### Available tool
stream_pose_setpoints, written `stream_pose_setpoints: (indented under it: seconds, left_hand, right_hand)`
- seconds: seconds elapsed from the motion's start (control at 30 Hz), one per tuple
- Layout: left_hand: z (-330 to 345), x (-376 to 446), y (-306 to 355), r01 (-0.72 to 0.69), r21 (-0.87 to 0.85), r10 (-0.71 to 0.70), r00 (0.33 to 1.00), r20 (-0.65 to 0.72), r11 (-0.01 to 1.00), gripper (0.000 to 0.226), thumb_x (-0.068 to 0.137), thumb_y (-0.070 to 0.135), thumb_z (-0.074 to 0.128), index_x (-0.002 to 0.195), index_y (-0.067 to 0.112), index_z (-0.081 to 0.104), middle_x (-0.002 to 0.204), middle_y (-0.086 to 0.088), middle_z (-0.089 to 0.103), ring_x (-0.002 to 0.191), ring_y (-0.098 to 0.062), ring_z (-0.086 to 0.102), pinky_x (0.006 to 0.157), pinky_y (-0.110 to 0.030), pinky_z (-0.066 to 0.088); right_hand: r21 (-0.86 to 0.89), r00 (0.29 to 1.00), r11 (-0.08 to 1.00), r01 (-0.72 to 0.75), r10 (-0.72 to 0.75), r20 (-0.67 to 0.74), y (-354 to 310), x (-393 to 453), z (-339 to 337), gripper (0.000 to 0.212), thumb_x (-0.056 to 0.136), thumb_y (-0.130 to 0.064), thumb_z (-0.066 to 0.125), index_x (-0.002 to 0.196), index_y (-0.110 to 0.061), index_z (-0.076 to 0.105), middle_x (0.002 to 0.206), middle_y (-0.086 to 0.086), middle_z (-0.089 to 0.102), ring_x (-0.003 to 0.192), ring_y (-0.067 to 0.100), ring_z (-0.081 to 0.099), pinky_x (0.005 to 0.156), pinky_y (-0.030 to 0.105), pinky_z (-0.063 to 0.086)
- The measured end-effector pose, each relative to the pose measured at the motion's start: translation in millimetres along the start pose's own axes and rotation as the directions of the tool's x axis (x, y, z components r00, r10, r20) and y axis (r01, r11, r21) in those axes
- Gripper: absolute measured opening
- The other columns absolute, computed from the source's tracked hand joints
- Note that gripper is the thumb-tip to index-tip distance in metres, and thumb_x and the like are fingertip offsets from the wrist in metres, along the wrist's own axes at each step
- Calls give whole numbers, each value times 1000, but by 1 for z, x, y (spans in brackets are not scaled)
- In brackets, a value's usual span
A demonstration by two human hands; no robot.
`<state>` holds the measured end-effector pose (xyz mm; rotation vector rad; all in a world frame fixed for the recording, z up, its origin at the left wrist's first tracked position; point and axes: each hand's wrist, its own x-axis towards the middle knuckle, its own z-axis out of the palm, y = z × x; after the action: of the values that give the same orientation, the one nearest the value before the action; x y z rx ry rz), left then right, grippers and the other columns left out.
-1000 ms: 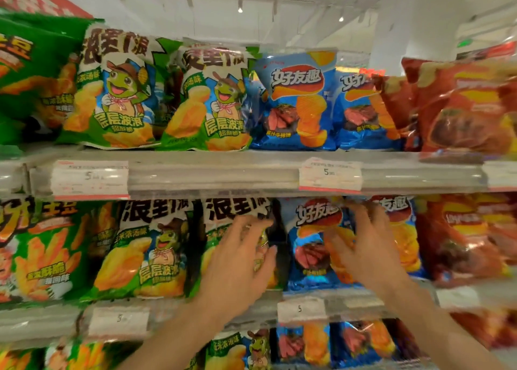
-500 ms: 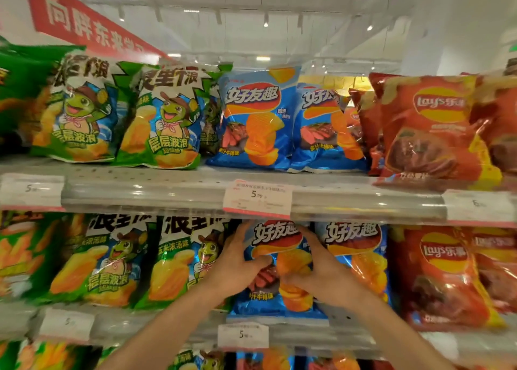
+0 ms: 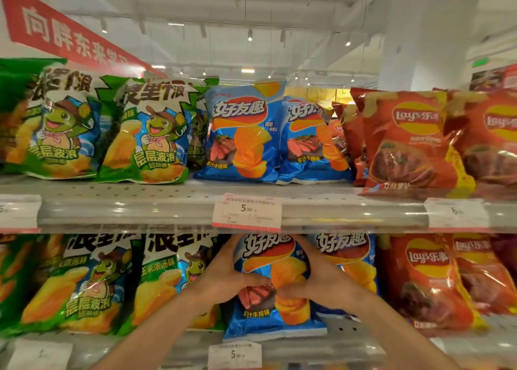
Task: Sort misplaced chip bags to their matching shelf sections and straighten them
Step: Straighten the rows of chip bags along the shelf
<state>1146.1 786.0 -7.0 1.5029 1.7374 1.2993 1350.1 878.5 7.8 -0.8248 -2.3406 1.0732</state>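
The shelf edge is hiding the top of the blue bag on the lower shelf. The left hand and right hand are gripping its sides, thumbs pressing its front. Green bags are standing just left, red bags right.

A red banner with white characters hangs slanted at the upper left, above the top shelf. White ceiling beams and small lights run behind it. A white pillar stands far right. A price tag reading 5.90 sits on the top shelf's front edge, mid-frame; another tag is on the lower shelf below it.
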Motion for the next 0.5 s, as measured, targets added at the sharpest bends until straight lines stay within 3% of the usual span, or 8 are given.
stream_pose_setpoints:
  seconds: [0.17, 0.23, 0.33, 0.43, 0.5]
  left_hand:
    - [-2, 6, -7, 2, 32, -2, 1000, 0, 999, 99, 60, 19, 93, 138, 38, 36, 129, 18, 54, 119, 1, 52, 97, -18, 46]
    - [-1, 6, -6, -11, 41, 11, 1000, 0, 999, 98, 60, 18, 93, 137, 36, 35, 128, 16, 53, 117, 2, 52, 93, -14, 45]
    - [3, 6, -3, -78, 80, 79, 997, -17, 994, 93, 62, 15, 91, 132, 36, 34, 129, 9, 49, 113, 5, 51, 87, -7, 46]
    - [5, -2, -6, -163, 162, 171, 984, -41, 973, 99, 63, 24, 88, 138, 49, 29, 137, 11, 42, 127, 0, 43, 108, -27, 44]
    - [2, -12, -6, -242, 204, 254, 967, -35, 949, 103, 71, 26, 85, 145, 54, 19, 147, 17, 33, 137, 3, 32, 114, -25, 34]
  right_hand:
    - [-4, 1000, 1000, 24, -24, -10, -1, -2, 0, 108, 72, -20, 88, 152, -36, 17, 119, -39, 38, 92, -35, 44, 72, -3, 40]
    - [-21, 999, 999, 36, -37, -29, 2, -2, 3, 106, 73, -18, 87, 151, -37, 18, 124, -37, 38, 97, -35, 43, 74, -1, 41]
    - [-48, 996, 997, 53, -55, -63, 6, 1, 8, 109, 71, -19, 87, 147, -47, 15, 137, -27, 39, 120, -18, 43, 86, 4, 43]
    - [-82, 995, 995, 51, -58, -87, 9, 3, 11, 112, 68, -22, 87, 135, -62, 7, 154, -16, 24, 127, 3, 45, 85, 10, 49]
    - [-95, 993, 994, 56, -65, -97, 11, 3, 13, 114, 68, -22, 86, 140, -61, 7, 158, -14, 18, 122, 2, 49, 84, 13, 52]
